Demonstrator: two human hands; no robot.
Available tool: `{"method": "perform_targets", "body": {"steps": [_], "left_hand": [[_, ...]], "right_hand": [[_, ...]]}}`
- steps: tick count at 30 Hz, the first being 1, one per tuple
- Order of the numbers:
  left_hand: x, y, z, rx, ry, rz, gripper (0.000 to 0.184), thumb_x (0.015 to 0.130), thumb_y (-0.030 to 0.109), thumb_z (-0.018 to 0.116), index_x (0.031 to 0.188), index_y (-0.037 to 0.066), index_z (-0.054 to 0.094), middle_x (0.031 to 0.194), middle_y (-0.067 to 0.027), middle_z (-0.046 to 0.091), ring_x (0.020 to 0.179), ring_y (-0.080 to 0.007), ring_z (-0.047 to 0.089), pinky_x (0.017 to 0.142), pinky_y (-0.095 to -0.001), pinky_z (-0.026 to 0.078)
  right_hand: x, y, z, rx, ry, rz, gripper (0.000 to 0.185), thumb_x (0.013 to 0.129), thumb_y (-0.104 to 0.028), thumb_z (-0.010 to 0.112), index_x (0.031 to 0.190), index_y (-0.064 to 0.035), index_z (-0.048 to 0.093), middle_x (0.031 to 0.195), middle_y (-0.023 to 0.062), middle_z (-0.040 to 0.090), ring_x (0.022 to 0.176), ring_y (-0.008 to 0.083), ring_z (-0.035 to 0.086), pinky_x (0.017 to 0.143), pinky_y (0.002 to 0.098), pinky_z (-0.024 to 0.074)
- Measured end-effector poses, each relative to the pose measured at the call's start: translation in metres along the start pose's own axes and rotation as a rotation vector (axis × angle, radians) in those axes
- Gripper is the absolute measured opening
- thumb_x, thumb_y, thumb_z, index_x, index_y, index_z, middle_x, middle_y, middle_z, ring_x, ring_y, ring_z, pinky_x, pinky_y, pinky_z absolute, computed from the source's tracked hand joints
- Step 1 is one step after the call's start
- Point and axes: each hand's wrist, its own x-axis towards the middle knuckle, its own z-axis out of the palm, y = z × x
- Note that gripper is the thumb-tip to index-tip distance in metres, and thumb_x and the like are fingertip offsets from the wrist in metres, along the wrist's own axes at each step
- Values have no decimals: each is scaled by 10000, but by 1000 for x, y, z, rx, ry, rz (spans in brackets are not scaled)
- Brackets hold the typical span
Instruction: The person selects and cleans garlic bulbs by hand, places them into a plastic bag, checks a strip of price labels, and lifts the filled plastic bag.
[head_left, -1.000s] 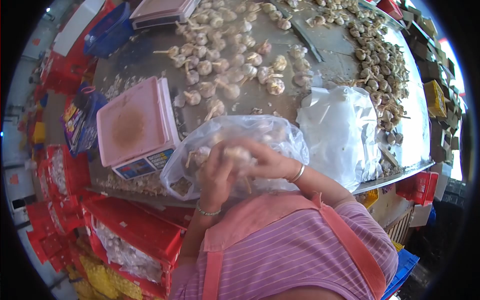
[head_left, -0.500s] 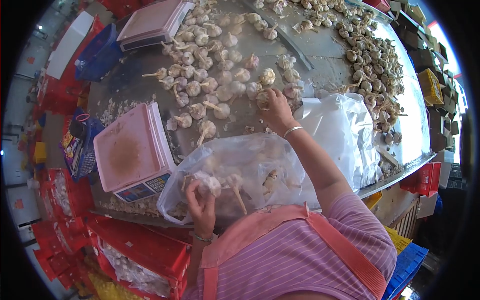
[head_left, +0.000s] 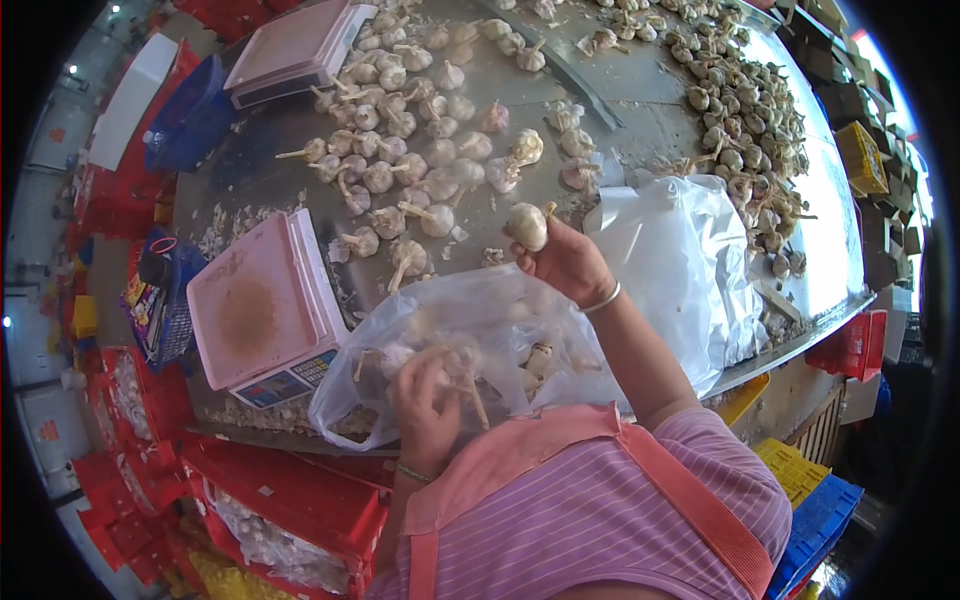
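Observation:
My right hand (head_left: 572,262) is closed on a garlic bulb (head_left: 527,227), held by its stem end above the near side of the metal table. My left hand (head_left: 426,412) is at the mouth of a clear plastic bag (head_left: 480,300), fingers curled. Garlic bulbs with long stems lie in the bag close to those fingers; what the left hand grips, if anything, is hidden. Beyond both hands, many loose garlic bulbs (head_left: 440,152) are spread over the tabletop.
A pink-topped scale (head_left: 250,300) stands at left, another scale (head_left: 295,45) farther back. Flat white plastic bags (head_left: 670,270) lie to the right. A large garlic heap (head_left: 745,120) covers the far right. Red crates (head_left: 280,490) stand below the table's left edge; a metal strip (head_left: 560,70) crosses the tabletop.
My right hand has lifted a garlic bulb off the table and drawn it nearer. My left hand has moved right and farther over the bag; the bulb it held is no longer plainly in its fingers.

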Motion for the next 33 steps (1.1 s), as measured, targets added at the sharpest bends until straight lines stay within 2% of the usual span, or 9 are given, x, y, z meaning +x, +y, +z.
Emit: {"method": "perform_targets", "body": {"steps": [5, 6, 13, 17, 18, 21, 27, 30, 33], "left_hand": [[14, 13, -20, 34, -41, 11, 402, 679, 47, 665, 1074, 39, 591, 1135, -141, 523, 1052, -341, 504, 889, -435, 407], [16, 15, -21, 26, -37, 18, 393, 687, 43, 661, 1073, 36, 590, 1129, -140, 528, 1047, -338, 509, 890, -430, 409], [21, 15, -16, -398, -11, -2, 297, 776, 39, 636, 1066, 10, 581, 1081, -135, 576, 993, -263, 567, 879, -340, 431], [26, 30, -16, -871, -155, -249, 261, 952, 173, 483, 1121, -17, 538, 1108, -111, 577, 980, -183, 576, 851, -298, 451], [31, 34, -17, -904, -190, -242, 364, 977, 273, 421, 1210, -1, 478, 1104, -102, 584, 959, -187, 594, 846, -307, 461], [43, 47, -24, -1559, -298, -328, 439, 975, 305, 413, 1307, 20, 377, 1158, -105, 555, 1003, -201, 583, 859, -324, 468], [52, 57, -23, -1659, -177, -358, 519, 948, 365, 462, 1334, 50, 315, 1243, -114, 479, 1101, -220, 530, 899, -348, 459], [47, 51, -19, -1561, -28, -250, 447, 922, 301, 538, 1255, 40, 395, 1217, -109, 492, 1095, -203, 524, 926, -341, 436], [45, 51, -20, -1163, 131, -72, 410, 884, 221, 612, 1199, 33, 431, 1212, -106, 479, 1094, -178, 502, 936, -328, 416]], "right_hand": [[-21, 15, 27, 228, -265, 84, 629, 865, -500, 552, 1292, -58, 420, 1072, 115, 569, 659, 73, 445, 555, 192, 394], [-23, 18, 33, 160, -203, 77, 636, 856, -534, 542, 1263, -56, 443, 1031, 114, 579, 584, 62, 380, 483, 176, 320], [-26, 34, 62, -115, -215, 32, 577, 816, -534, 584, 1132, -57, 505, 963, 137, 534, 516, 85, 395, 417, 204, 280], [-22, 55, 72, -294, -333, -95, 579, 797, -480, 631, 1159, -55, 475, 1032, 97, 570, 826, 135, 543, 678, 248, 442], [-25, 52, 80, -311, -366, -69, 550, 801, -409, 657, 1175, -52, 467, 1094, 92, 543, 1009, 159, 523, 828, 284, 438], [-32, 55, 86, -404, -378, 1, 544, 793, -353, 679, 1194, -55, 464, 1122, 96, 532, 1046, 171, 511, 899, 308, 409], [-26, 58, 91, -760, -432, -167, 614, 818, -333, 663, 1289, -32, 409, 1331, 112, 381, 1195, 200, 425, 999, 331, 347], [-32, 64, 97, -621, -344, -112, 642, 856, -320, 622, 1353, -29, 338, 1367, 108, 363, 1234, 207, 401, 1019, 340, 334], [-40, 64, 104, -495, -349, -13, 642, 893, -297, 574, 1390, -25, 273, 1357, 100, 395, 1243, 203, 404, 1031, 337, 329]]}}
